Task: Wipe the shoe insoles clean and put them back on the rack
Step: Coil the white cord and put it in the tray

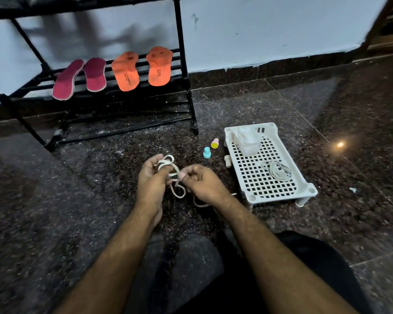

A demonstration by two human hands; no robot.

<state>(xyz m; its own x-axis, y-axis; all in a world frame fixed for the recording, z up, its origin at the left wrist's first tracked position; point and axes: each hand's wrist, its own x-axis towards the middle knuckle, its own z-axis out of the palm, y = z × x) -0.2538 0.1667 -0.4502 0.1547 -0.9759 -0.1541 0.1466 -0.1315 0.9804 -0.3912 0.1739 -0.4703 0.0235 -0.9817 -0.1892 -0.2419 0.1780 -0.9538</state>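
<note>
Fingers (161, 172) of both hands pinch a white lace (168, 164); print on orange insoles (125, 71) is unreadable.

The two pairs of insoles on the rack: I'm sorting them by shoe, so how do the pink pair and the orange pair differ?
The pink insoles are dark magenta with a pale edge; the orange insoles are bright orange and carry small printed text. The pink pair sits left on the rack, the orange pair right. The leftmost pink one leans askew; the orange ones lie more nearly parallel. Both pairs rest across the same shelf bars.
</note>
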